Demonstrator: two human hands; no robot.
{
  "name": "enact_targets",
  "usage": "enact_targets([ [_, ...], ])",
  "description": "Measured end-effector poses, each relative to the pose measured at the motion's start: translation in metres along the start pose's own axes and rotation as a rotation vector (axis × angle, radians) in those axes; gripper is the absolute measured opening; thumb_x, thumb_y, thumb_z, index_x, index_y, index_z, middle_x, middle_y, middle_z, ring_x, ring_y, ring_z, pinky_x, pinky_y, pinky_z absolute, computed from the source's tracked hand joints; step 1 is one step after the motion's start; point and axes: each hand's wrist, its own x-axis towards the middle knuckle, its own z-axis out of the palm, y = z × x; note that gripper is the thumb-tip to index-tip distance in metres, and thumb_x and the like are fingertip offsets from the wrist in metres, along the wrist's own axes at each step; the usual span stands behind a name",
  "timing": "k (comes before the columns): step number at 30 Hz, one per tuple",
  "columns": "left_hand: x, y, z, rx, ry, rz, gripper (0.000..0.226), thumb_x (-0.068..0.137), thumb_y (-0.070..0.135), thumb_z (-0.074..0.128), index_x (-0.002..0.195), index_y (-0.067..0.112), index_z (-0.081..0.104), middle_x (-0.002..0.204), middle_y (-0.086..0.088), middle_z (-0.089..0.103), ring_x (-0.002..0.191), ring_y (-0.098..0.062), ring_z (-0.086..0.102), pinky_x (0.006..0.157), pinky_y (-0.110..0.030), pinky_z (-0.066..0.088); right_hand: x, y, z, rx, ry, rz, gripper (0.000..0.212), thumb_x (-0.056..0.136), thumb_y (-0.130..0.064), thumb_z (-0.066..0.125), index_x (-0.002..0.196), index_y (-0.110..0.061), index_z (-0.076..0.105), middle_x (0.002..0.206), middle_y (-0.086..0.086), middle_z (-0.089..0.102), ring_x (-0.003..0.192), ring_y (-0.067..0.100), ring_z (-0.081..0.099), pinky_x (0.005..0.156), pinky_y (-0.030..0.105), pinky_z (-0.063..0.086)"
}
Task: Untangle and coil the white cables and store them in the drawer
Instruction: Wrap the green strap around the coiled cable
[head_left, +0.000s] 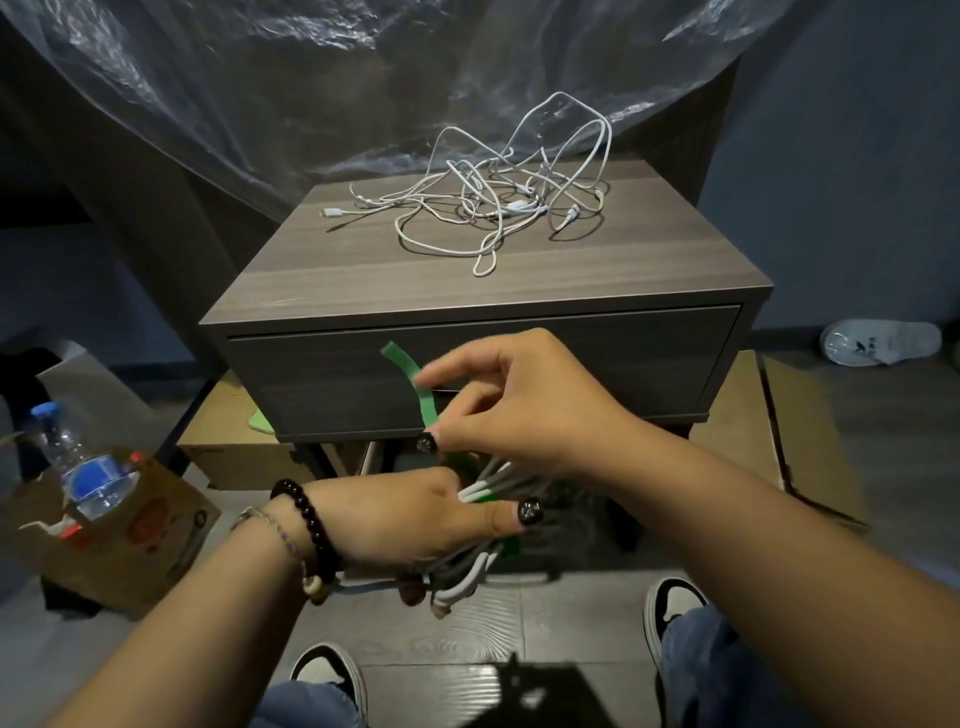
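One dark wood nightstand (483, 291), its single drawer (322, 379) closed, carries a tangle of white cables (483, 208) on top, count unclear in the knot; one water bottle (83, 467) stands in a cardboard box (156, 540) whose print is too blurred to read. Left hand (395, 519) grips one coiled white cable bundle (467, 571), fingers curled round it below the drawer front. Right hand (519, 405) pinches one green strap (415, 384) at the bundle, other fingers spread.
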Motion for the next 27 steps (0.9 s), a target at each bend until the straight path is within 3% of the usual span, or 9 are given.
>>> enact_targets([
  [4,0.005,-0.002,-0.002,-0.116,0.124,0.15,0.035,0.092,0.04,0.046,0.061,0.03,0.057,0.049,0.017,0.053,0.048,0.003,0.05,0.053,-0.006,0.037,0.0,0.001,0.002,0.028,0.016,-0.029,0.062,0.076,-0.002,0.075,0.133,-0.018,0.056,0.073,-0.001,0.075,0.073,0.002,0.069,0.087,0.027,0.055],
  [6,0.007,-0.005,-0.002,-0.139,0.16,0.192,0.035,0.097,0.023,0.049,0.064,0.032,0.054,0.048,0.02,0.054,0.053,0.006,0.054,0.055,-0.004,0.038,-0.002,0.0,0.002,0.022,0.018,-0.064,0.044,0.078,-0.004,0.075,0.119,-0.018,0.067,0.074,-0.003,0.074,0.072,0.002,0.068,0.082,0.026,0.056],
  [9,0.009,-0.008,-0.002,-0.145,0.241,0.26,0.01,0.084,0.042,0.059,0.089,0.038,0.052,0.085,0.027,0.06,0.081,0.015,0.059,0.075,-0.003,0.044,-0.004,-0.002,-0.001,-0.002,0.022,-0.106,0.013,0.081,-0.006,0.072,0.09,-0.014,0.077,0.079,0.001,0.074,0.074,0.01,0.071,0.075,0.029,0.059],
  [12,0.017,-0.011,-0.001,-0.075,0.37,0.26,0.019,0.082,0.047,0.055,0.096,0.035,0.056,0.1,0.013,0.064,0.095,-0.001,0.062,0.085,-0.017,0.05,-0.006,-0.005,0.0,0.054,0.038,-0.16,0.008,0.082,-0.003,0.07,0.083,-0.01,0.075,0.081,0.006,0.073,0.075,0.019,0.067,0.073,0.03,0.056],
  [14,0.019,-0.009,-0.003,-0.143,0.479,0.287,0.007,0.093,0.028,0.054,0.094,0.035,0.056,0.095,0.017,0.063,0.092,0.001,0.061,0.079,-0.01,0.047,-0.005,-0.004,0.002,0.016,0.119,-0.227,0.01,0.08,-0.012,0.072,0.077,-0.022,0.073,0.081,-0.004,0.066,0.08,0.017,0.06,0.071,0.021,0.047],
  [16,0.022,-0.01,-0.007,-0.267,0.535,0.268,0.014,0.095,0.033,0.051,0.094,0.025,0.062,0.095,0.007,0.067,0.088,0.002,0.06,0.082,-0.014,0.046,-0.004,-0.003,0.002,-0.051,0.208,-0.257,0.014,0.077,-0.022,0.068,0.069,-0.033,0.067,0.081,-0.007,0.056,0.085,0.012,0.053,0.073,0.015,0.038],
  [19,0.022,-0.011,-0.007,-0.487,0.505,0.168,0.081,0.07,0.071,0.057,0.106,-0.001,0.061,0.101,-0.023,0.063,0.09,-0.028,0.059,0.09,-0.049,0.046,-0.005,-0.009,-0.007,0.159,0.126,-0.182,0.025,0.093,-0.011,0.057,0.071,-0.018,0.067,0.081,0.025,0.063,0.071,0.018,0.056,0.066,0.026,0.043],
  [22,0.02,-0.004,0.004,-0.609,0.367,0.156,0.079,0.057,0.077,0.067,0.099,0.011,0.057,0.09,-0.014,0.052,0.074,-0.029,0.043,0.068,-0.046,0.041,-0.007,-0.012,-0.019,0.286,0.047,-0.069,0.03,0.099,-0.01,0.046,0.072,-0.01,0.06,0.073,0.026,0.055,0.058,0.02,0.049,0.054,0.024,0.041],
  [27,0.018,0.001,0.012,-0.805,0.351,0.155,0.023,0.094,0.029,0.053,0.092,0.006,0.051,0.079,-0.02,0.051,0.051,-0.019,0.05,0.042,-0.023,0.044,-0.007,-0.007,-0.027,0.438,-0.007,-0.032,0.033,0.098,-0.012,0.045,0.068,-0.012,0.058,0.066,0.006,0.052,0.057,0.012,0.049,0.057,0.019,0.042],
])
